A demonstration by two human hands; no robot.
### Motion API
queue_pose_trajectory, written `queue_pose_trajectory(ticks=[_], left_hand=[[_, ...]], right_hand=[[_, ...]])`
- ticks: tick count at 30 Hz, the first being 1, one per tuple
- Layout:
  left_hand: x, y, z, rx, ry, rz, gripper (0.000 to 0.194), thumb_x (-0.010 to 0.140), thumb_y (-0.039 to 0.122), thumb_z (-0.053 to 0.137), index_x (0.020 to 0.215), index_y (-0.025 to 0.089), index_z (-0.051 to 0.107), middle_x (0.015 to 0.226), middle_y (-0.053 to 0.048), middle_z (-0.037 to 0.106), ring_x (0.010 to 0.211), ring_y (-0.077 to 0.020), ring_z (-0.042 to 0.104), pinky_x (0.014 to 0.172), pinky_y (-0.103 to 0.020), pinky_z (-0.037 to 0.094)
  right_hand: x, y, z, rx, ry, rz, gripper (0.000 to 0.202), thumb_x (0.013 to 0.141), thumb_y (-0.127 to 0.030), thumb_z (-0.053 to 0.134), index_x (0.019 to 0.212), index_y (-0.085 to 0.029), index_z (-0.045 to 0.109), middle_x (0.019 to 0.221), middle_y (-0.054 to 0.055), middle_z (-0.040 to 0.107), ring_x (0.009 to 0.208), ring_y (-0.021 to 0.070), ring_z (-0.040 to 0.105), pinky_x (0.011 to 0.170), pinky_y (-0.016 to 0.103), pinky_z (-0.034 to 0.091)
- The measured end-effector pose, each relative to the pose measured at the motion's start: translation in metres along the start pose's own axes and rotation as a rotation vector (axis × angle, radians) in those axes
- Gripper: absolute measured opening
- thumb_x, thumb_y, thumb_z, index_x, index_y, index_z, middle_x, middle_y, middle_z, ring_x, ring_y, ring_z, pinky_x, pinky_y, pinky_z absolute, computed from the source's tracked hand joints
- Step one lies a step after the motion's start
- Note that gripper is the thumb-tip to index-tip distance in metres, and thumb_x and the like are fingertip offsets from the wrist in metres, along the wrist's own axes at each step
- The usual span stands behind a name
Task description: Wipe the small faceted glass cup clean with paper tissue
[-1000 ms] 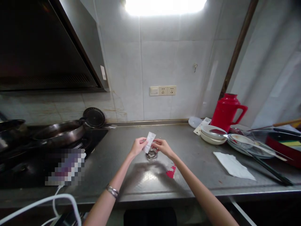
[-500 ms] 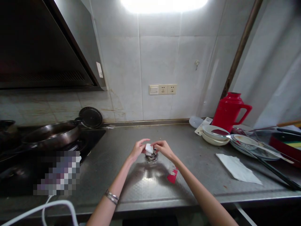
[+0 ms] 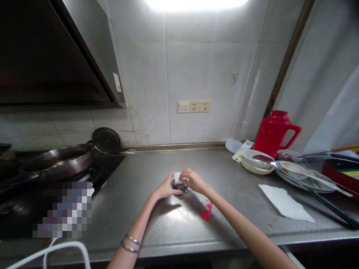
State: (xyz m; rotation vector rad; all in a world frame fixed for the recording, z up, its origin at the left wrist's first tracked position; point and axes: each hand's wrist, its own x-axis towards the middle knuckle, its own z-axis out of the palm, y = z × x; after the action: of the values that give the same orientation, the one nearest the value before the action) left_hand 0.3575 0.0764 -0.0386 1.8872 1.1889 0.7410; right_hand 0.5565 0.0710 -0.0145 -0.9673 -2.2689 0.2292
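Facing inward, curled hands (image 3: 165, 189) (image 3: 197, 181) flank a small container (image 3: 177, 185).

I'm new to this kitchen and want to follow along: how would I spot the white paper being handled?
Find the metal counter below the wall sockets. Near its middle, the left hand and right hand are close together, with the white paper between them. Unlike the larger white sheet lying flat to the right, it is small and flanked by both hands.
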Motion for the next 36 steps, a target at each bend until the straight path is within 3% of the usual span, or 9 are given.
queue_pose_trajectory(ticks=[6, 10, 16, 22, 26, 29, 33, 36], left_hand=[[0.002, -0.008, 0.010, 0.062, -0.011, 0.021, 0.117, 0.044, 0.036, 0.087, 0.142, 0.010, 0.030, 0.146, -0.023, 0.033, 0.135, -0.0353, 0.031, 0.113, -0.044, 0.023], [0.004, -0.012, 0.012, 0.011, -0.020, 0.078, 0.098, 0.048, 0.031, 0.086, 0.134, 0.014, 0.043, 0.137, -0.018, 0.047, 0.125, -0.0325, 0.045, 0.106, -0.041, 0.033], [0.002, -0.009, 0.011, -0.014, -0.055, 0.168, 0.072, 0.053, 0.027, 0.082, 0.119, 0.016, 0.056, 0.118, -0.011, 0.063, 0.106, -0.0274, 0.058, 0.094, -0.036, 0.043], [0.003, -0.009, 0.010, 0.006, -0.077, 0.091, 0.077, 0.052, 0.029, 0.083, 0.122, 0.017, 0.053, 0.115, -0.009, 0.066, 0.103, -0.0262, 0.061, 0.090, -0.034, 0.045], [0.004, -0.009, 0.009, -0.002, -0.088, 0.104, 0.074, 0.052, 0.026, 0.084, 0.119, 0.016, 0.054, 0.115, -0.008, 0.065, 0.103, -0.0249, 0.061, 0.089, -0.033, 0.046], [0.003, -0.007, 0.008, -0.011, -0.081, 0.115, 0.076, 0.051, 0.025, 0.085, 0.120, 0.017, 0.054, 0.117, -0.008, 0.065, 0.105, -0.0251, 0.060, 0.090, -0.033, 0.045], [0.001, -0.005, 0.008, -0.022, -0.075, 0.109, 0.075, 0.051, 0.024, 0.084, 0.120, 0.017, 0.055, 0.115, -0.009, 0.066, 0.104, -0.0251, 0.061, 0.089, -0.032, 0.046], [0.000, -0.003, 0.007, -0.006, -0.069, 0.112, 0.077, 0.051, 0.026, 0.085, 0.121, 0.017, 0.054, 0.117, -0.009, 0.065, 0.106, -0.0255, 0.060, 0.091, -0.032, 0.045]], right_hand=[[-0.001, -0.002, -0.011, -0.143, -0.217, -0.109, 0.024, 0.078, -0.007, 0.055, 0.085, -0.022, 0.072, 0.086, 0.004, 0.071, 0.088, 0.0196, 0.056, 0.076, 0.028, 0.045], [0.004, -0.005, -0.018, -0.201, -0.271, -0.183, 0.023, 0.075, -0.007, 0.057, 0.080, -0.021, 0.074, 0.090, 0.005, 0.070, 0.090, 0.0207, 0.055, 0.073, 0.028, 0.045], [0.012, -0.010, -0.020, -0.092, -0.297, -0.218, 0.022, 0.075, -0.009, 0.058, 0.083, -0.023, 0.074, 0.094, 0.003, 0.071, 0.092, 0.0199, 0.055, 0.077, 0.028, 0.045], [0.018, -0.009, -0.020, -0.159, -0.500, -0.057, 0.022, 0.075, -0.018, 0.061, 0.091, -0.024, 0.075, 0.088, 0.006, 0.066, 0.081, 0.0169, 0.058, 0.067, 0.024, 0.042], [0.018, -0.013, -0.027, -0.237, -0.574, -0.071, 0.024, 0.078, -0.025, 0.058, 0.096, -0.025, 0.073, 0.087, 0.007, 0.065, 0.081, 0.0193, 0.057, 0.067, 0.027, 0.041], [0.015, -0.018, -0.033, -0.261, -0.581, -0.108, 0.025, 0.078, -0.025, 0.058, 0.099, -0.020, 0.070, 0.085, 0.008, 0.065, 0.090, 0.0229, 0.055, 0.073, 0.029, 0.041], [0.011, -0.018, -0.038, -0.258, -0.540, -0.042, 0.032, 0.082, -0.026, 0.055, 0.111, -0.016, 0.064, 0.094, 0.011, 0.064, 0.088, 0.0215, 0.056, 0.075, 0.030, 0.041], [0.010, -0.014, -0.037, -0.262, -0.573, -0.092, 0.025, 0.086, -0.022, 0.050, 0.101, -0.017, 0.068, 0.090, 0.009, 0.066, 0.090, 0.0215, 0.054, 0.077, 0.030, 0.040]])
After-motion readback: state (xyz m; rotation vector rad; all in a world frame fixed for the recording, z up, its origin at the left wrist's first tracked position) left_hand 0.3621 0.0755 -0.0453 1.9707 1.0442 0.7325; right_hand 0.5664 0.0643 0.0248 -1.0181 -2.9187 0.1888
